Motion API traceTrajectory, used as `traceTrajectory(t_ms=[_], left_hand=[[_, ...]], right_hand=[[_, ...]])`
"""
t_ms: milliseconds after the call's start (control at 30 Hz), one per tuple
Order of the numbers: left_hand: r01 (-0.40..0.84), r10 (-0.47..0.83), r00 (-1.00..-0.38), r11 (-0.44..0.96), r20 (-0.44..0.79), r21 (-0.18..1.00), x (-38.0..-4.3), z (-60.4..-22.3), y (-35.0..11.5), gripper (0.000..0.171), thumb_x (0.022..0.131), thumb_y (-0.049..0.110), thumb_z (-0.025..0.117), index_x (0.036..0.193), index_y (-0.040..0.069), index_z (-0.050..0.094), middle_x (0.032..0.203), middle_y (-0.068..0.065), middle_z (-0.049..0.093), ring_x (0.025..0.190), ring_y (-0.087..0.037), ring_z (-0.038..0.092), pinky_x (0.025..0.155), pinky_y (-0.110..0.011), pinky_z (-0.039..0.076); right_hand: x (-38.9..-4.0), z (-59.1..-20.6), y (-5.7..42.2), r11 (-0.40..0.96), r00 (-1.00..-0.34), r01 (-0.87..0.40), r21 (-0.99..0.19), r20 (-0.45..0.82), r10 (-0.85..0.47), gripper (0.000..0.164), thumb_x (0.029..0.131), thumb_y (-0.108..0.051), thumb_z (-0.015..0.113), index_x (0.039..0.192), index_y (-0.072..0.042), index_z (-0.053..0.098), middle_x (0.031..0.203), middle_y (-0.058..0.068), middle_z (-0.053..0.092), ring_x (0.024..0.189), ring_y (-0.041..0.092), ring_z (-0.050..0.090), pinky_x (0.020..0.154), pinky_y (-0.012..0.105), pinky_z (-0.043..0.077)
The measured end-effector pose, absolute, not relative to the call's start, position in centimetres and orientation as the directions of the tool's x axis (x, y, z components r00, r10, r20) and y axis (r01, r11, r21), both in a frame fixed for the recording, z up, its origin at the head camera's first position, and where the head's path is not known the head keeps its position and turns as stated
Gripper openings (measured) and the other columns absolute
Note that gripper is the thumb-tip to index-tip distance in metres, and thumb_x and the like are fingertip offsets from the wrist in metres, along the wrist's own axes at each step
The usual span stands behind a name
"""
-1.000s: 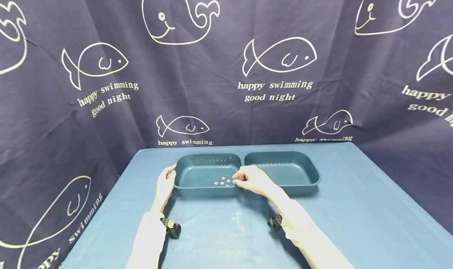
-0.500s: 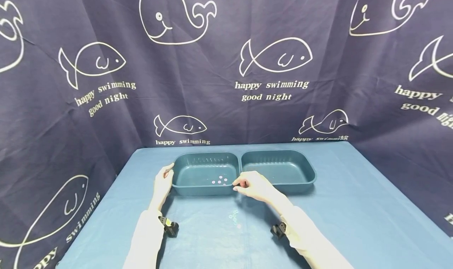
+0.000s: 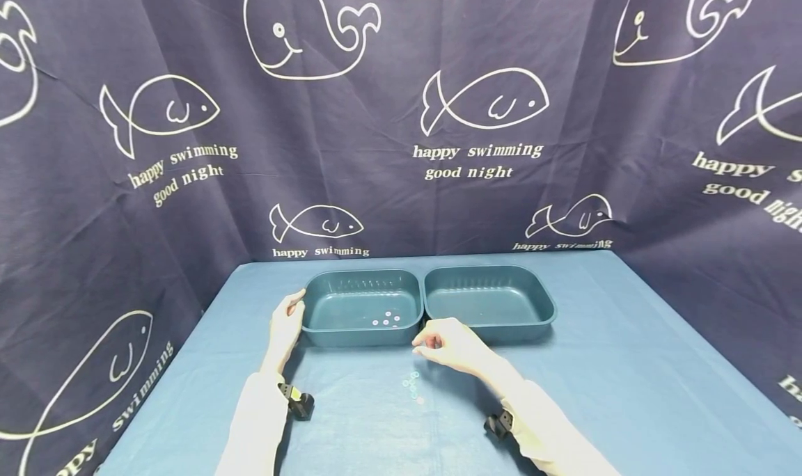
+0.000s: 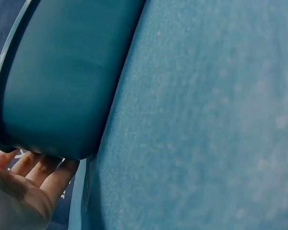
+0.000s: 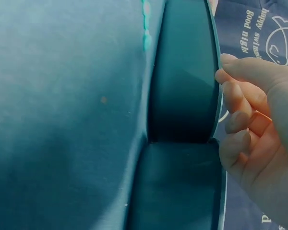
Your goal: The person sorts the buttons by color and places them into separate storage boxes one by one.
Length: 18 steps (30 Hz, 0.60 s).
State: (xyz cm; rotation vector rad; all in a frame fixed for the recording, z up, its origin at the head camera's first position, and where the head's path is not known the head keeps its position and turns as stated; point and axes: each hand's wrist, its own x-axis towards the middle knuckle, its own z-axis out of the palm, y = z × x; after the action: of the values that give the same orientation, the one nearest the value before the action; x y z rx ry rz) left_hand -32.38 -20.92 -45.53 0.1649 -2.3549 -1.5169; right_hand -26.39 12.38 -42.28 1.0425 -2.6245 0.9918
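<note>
Two dark teal rectangular bins stand side by side in the head view, a left bin (image 3: 360,338) and a right bin (image 3: 501,333). Several tiny pale discs (image 3: 386,322) with dark centres lie in the left bin. Against its left end rests my left hand (image 3: 285,326); in the left wrist view the fingers (image 4: 55,184) lie along its outer wall. My right hand (image 3: 452,345) hovers before the inner corners of the bins, thumb and forefinger close together, the others loosely curled. I see nothing between them. Small pale green rings (image 3: 412,385) and a pinkish disc (image 3: 420,400) lie on the table.
A blue cloth (image 3: 351,420) covers the table. Behind and at both sides hangs a dark curtain (image 3: 388,142) printed with fish, whales and lettering. Each wrist wears a small black camera, such as the right camera (image 3: 499,424).
My right hand has moved from over the left bin's front right corner back toward the table, nearer the rings. My left hand stays at the left bin. The whole view has shifted slightly.
</note>
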Motion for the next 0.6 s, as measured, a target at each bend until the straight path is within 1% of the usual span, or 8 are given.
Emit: traceTrajectory(t_ms=[133,200,233,367,433,467,533,600], left_hand=[[0.078,-0.281,-0.936,0.426,0.214,0.901,-32.4,-45.6,-20.9,0.037,0.095,0.013,0.044,0.129,0.009,0.055,0.133,-0.014,0.054,0.098,-0.021,0.052,0.071,-0.019,0.039],[0.084,-0.280,-0.935,0.420,0.217,0.904,-32.5,-45.6,-20.9,0.037,0.095,0.013,0.044,0.129,0.009,0.055,0.134,-0.013,0.054,0.100,-0.021,0.052,0.074,-0.022,0.040],[0.088,-0.277,-0.936,0.411,0.216,0.907,-32.5,-45.7,-21.0,0.037,0.095,0.012,0.044,0.130,0.009,0.055,0.135,-0.013,0.053,0.104,-0.022,0.053,0.079,-0.025,0.042],[0.096,-0.273,-0.937,0.401,0.219,0.911,-32.6,-45.9,-21.0,0.037,0.095,0.012,0.044,0.130,0.008,0.055,0.136,-0.013,0.052,0.107,-0.021,0.052,0.084,-0.025,0.040],[0.093,-0.276,-0.936,0.403,0.218,0.910,-32.6,-46.0,-21.0,0.037,0.095,0.012,0.044,0.130,0.008,0.055,0.135,-0.013,0.053,0.106,-0.021,0.052,0.082,-0.023,0.040],[0.090,-0.279,-0.935,0.410,0.219,0.908,-32.5,-46.0,-21.0,0.037,0.095,0.012,0.044,0.130,0.009,0.055,0.135,-0.013,0.053,0.102,-0.020,0.051,0.078,-0.020,0.038],[0.089,-0.280,-0.935,0.410,0.218,0.908,-32.5,-45.9,-21.0,0.037,0.095,0.012,0.044,0.130,0.009,0.055,0.134,-0.013,0.054,0.103,-0.020,0.052,0.078,-0.020,0.038],[0.089,-0.278,-0.935,0.412,0.218,0.907,-32.5,-45.7,-21.0,0.037,0.095,0.012,0.044,0.130,0.009,0.055,0.134,-0.013,0.054,0.101,-0.020,0.052,0.075,-0.018,0.038]], right_hand=[[-26.1,-42.8,12.4,0.546,-0.740,-0.667,-0.507,0.366,-0.564,0.014,0.080,-0.021,0.070,0.090,-0.012,0.074,0.064,-0.012,0.053,0.059,-0.005,0.040,0.054,0.014,0.036],[-25.9,-42.9,12.4,0.553,-0.741,-0.667,-0.500,0.363,-0.565,0.013,0.080,-0.022,0.070,0.089,-0.013,0.074,0.063,-0.012,0.053,0.059,-0.005,0.041,0.054,0.014,0.036],[-25.7,-43.0,12.4,0.557,-0.741,-0.667,-0.494,0.362,-0.566,0.012,0.080,-0.023,0.071,0.088,-0.015,0.074,0.063,-0.013,0.053,0.059,-0.005,0.041,0.055,0.014,0.036],[-25.3,-43.0,12.4,0.567,-0.736,-0.673,-0.475,0.351,-0.579,0.008,0.080,-0.025,0.071,0.085,-0.019,0.073,0.064,-0.014,0.054,0.059,-0.006,0.042,0.056,0.013,0.036],[-25.2,-43.1,12.4,0.566,-0.730,-0.679,-0.468,0.350,-0.586,0.007,0.080,-0.025,0.070,0.084,-0.020,0.073,0.064,-0.014,0.054,0.059,-0.006,0.042,0.056,0.013,0.036],[-25.1,-43.1,12.4,0.564,-0.729,-0.680,-0.469,0.347,-0.590,0.007,0.080,-0.024,0.070,0.084,-0.019,0.073,0.064,-0.014,0.054,0.059,-0.006,0.041,0.056,0.013,0.036],[-25.1,-43.0,12.4,0.560,-0.728,-0.679,-0.474,0.338,-0.597,0.007,0.081,-0.024,0.070,0.084,-0.019,0.074,0.064,-0.014,0.053,0.059,-0.005,0.041,0.056,0.013,0.036],[-25.0,-43.0,12.4,0.555,-0.720,-0.687,-0.469,0.336,-0.608,0.007,0.081,-0.024,0.069,0.084,-0.019,0.074,0.064,-0.014,0.053,0.059,-0.005,0.041,0.056,0.013,0.035]])
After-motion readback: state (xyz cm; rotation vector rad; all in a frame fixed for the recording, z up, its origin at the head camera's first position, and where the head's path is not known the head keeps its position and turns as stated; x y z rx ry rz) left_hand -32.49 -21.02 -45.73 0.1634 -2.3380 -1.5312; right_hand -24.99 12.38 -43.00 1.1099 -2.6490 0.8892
